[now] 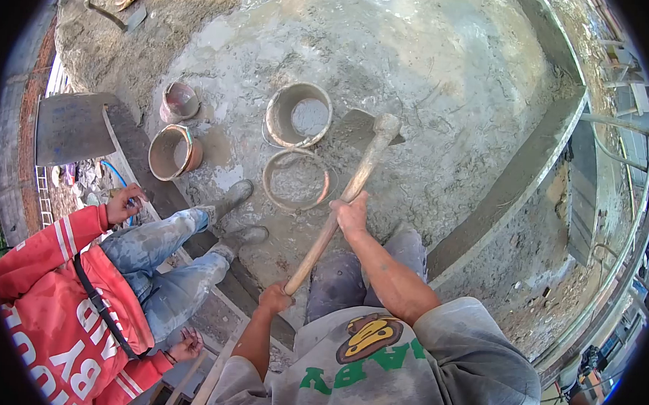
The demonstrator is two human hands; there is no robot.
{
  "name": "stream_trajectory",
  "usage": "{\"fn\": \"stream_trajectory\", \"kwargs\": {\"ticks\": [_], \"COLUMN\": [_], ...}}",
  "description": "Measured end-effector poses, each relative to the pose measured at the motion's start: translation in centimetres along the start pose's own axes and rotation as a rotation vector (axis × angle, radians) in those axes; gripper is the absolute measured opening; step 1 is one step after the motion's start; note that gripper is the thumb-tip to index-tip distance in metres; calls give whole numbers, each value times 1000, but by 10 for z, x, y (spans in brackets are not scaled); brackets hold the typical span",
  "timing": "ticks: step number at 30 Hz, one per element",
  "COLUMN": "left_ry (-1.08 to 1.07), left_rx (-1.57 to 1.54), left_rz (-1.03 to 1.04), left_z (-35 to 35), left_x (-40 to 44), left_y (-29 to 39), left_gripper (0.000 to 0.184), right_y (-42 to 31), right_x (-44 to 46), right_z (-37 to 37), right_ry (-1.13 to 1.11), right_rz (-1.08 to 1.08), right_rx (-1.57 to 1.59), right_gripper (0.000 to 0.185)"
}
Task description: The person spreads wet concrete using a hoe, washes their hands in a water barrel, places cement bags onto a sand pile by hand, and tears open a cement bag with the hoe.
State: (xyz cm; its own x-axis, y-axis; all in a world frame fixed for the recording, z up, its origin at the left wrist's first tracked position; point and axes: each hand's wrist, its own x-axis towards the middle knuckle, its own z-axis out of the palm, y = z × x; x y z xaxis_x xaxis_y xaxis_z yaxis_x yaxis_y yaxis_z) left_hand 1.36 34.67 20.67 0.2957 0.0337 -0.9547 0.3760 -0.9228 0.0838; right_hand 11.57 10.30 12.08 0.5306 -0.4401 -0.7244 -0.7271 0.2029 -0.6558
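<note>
Slanting across in front of me is a hoe point(318, 254) with a long wooden handle and a wide, mortar-coated metal blade point(358, 130). My right hand point(351, 212) is wrapped around the middle of the handle. Closer to my body, my left hand point(275, 299) is closed around the handle's lower end. The blade rests at the wet grey mortar point(431, 84), just right of a mortar-smeared bucket point(272, 113). Nearer to me, another round bucket point(328, 189) holds grey mortar up near its rim.
Left stand an orange-brown bucket point(193, 155) and a smaller pail point(179, 103). A person in a red hoodie point(129, 284) sits on the left edge, boots in the mortar. Boards point(513, 189) border the right. A short-handled tool point(122, 21) lies on the sand.
</note>
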Motion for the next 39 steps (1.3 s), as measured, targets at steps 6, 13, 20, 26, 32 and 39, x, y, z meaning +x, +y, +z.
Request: {"fn": "stream_trajectory", "kwargs": {"ticks": [6,13,20,26,32,39], "left_ry": [285,592,615,464,273,275], "left_rx": [-631,-654,-509,-672,-336,-146], "left_rz": [873,676,460,246,113,477], "left_z": [-81,-193,-207,-230,-289,-369], "left_x": [-42,45,76,116,180,331], "left_y": [210,298,382,437,537,740], "left_gripper": [49,26,21,21,26,25], "right_y": [-162,-212,-113,-150,-132,-186], "right_x": [147,220,275,283,316,347], "right_z": [-183,-405,-453,-502,-536,-601], "right_ry": [236,135,264,213,357,56], "right_rz": [38,287,496,624,619,423], "right_rx": [378,200,-338,-311,-237,-1051], "right_gripper": [26,8,23,22,24,20]}}
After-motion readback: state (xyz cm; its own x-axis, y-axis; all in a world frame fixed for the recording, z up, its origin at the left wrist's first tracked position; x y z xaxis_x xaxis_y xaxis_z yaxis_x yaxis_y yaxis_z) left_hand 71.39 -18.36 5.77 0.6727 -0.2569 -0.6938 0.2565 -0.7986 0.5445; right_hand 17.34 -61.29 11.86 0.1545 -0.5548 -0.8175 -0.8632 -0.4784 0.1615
